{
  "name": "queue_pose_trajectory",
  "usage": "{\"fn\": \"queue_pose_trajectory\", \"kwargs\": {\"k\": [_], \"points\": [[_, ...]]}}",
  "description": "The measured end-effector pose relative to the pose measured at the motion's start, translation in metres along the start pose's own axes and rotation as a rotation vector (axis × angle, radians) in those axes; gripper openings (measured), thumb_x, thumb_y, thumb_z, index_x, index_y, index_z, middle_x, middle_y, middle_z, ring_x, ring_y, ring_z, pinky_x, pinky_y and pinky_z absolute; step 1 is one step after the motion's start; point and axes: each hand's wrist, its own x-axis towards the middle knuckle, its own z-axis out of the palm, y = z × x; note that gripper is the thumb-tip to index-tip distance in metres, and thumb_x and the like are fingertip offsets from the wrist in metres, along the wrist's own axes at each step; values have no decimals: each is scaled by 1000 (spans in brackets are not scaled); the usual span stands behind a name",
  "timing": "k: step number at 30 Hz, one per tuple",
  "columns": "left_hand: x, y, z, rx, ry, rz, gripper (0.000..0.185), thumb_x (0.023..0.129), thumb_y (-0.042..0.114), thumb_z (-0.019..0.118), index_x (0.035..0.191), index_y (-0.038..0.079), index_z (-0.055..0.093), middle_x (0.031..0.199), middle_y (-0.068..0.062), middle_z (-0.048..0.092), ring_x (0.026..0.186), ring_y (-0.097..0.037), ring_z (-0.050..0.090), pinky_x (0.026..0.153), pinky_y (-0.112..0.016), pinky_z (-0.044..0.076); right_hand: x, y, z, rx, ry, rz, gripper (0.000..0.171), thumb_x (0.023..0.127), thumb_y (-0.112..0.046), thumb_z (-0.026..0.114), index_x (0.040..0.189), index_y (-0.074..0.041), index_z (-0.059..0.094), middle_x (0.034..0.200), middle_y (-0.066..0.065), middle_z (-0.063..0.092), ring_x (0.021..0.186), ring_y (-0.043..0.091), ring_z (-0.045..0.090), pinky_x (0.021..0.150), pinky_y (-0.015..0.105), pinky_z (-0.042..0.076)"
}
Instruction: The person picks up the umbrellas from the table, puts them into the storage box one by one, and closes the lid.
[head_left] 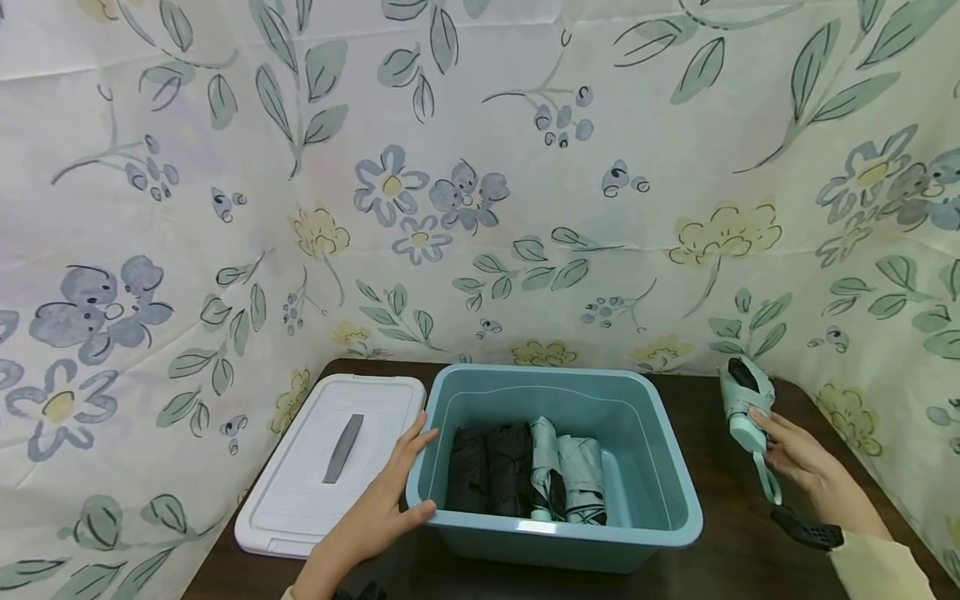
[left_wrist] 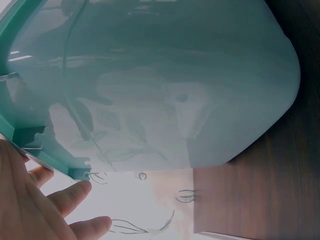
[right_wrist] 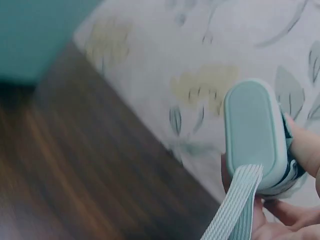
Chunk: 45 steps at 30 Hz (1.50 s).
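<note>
My right hand (head_left: 806,458) grips a folded mint-green compact umbrella (head_left: 746,392) above the right end of the table. Its rounded handle end faces the camera in the right wrist view, with a pale woven strap (right_wrist: 237,200) hanging from it. At the left rim of a blue-green plastic bin (head_left: 667,467), my left hand (head_left: 382,508) rests with fingers spread and fairly straight. Inside the bin, two black folded bundles (head_left: 489,471) stand side by side. Beside them are two pale green folded umbrellas (head_left: 581,471) with some black showing.
A white lid (head_left: 300,467) with a grey handle (head_left: 345,450) lies left of the bin, partly behind my left arm. Everything stands on a dark wooden table (head_left: 720,517). A floral cloth (head_left: 525,208) hangs along the table's back and sides.
</note>
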Motion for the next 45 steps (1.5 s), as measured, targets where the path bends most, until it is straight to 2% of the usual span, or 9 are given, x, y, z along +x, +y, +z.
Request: {"fn": "queue_pose_trajectory", "kwargs": {"k": [3, 5, 8, 20, 24, 28, 31, 36, 45], "points": [[0, 0, -1, 3, 1, 10, 79, 86, 38, 60, 149, 20, 16, 157, -5, 2, 139, -33, 18, 90, -63, 38, -1, -1, 8, 123, -107, -82, 31, 99, -27, 37, 130, -22, 34, 94, -10, 48, 82, 0, 52, 71, 19, 46], [1, 0, -2, 3, 1, 13, 79, 86, 38, 60, 149, 19, 16, 157, -4, 2, 140, -33, 18, 90, -63, 37, -2, -4, 15, 164, -146, -117, 11, 100, -25, 37, 105, -23, 45, 91, -8, 49, 80, 2, 52, 69, 19, 46], [1, 1, -2, 2, 2, 13, 79, 86, 37, 60, 149, 19, 16, 157, -4, 2, 139, -33, 18, 90, -63, 38, -4, -11, 24, 175, -200, -155, 17, 100, -22, 35, 98, -23, 52, 89, -7, 51, 78, 3, 53, 67, 20, 47], [0, -2, 1, -18, 1, -7, 78, 86, 37, 59, 149, 21, 16, 157, -3, 1, 139, -35, 18, 89, -64, 37, -11, -21, 53, 117, -274, -233, 22, 100, -11, 36, 119, -24, 35, 103, -10, 57, 90, 4, 59, 75, 22, 49], [-1, -2, 1, -16, 5, 3, 78, 86, 38, 59, 149, 20, 16, 157, -3, 1, 140, -34, 16, 90, -65, 36, -15, -28, 64, 25, -201, -286, 55, 98, -7, 42, 142, -13, 11, 105, -10, 58, 87, 7, 62, 69, 25, 52], [-1, -2, 2, -8, 8, 10, 78, 86, 39, 59, 149, 19, 16, 157, -2, 1, 140, -32, 16, 91, -64, 36, -21, -34, 74, -107, -97, -318, 82, 95, -7, 50, 148, -15, -12, 107, -12, 51, 85, 7, 62, 66, 28, 53], [-1, -2, 1, -12, 8, 8, 78, 86, 38, 59, 149, 20, 16, 157, -1, 1, 140, -32, 16, 91, -65, 36, -24, -37, 80, -202, -45, -356, 88, 93, -6, 53, 148, -23, -14, 109, -12, 47, 86, 6, 62, 65, 30, 53], [-1, -1, 1, -15, 7, 9, 79, 86, 38, 59, 149, 20, 17, 157, -1, 1, 140, -32, 16, 91, -65, 36, -30, -39, 90, -350, 1, -463, 89, 91, -3, 55, 149, -24, -9, 108, -13, 51, 86, 5, 63, 63, 32, 54], [0, -2, 1, -17, 10, 17, 79, 86, 38, 59, 149, 19, 17, 157, -3, 1, 141, -31, 15, 92, -64, 36, -41, -52, 103, -458, 18, -529, 90, 89, -3, 58, 149, -30, -3, 109, -11, 52, 88, 5, 64, 64, 31, 54]]}}
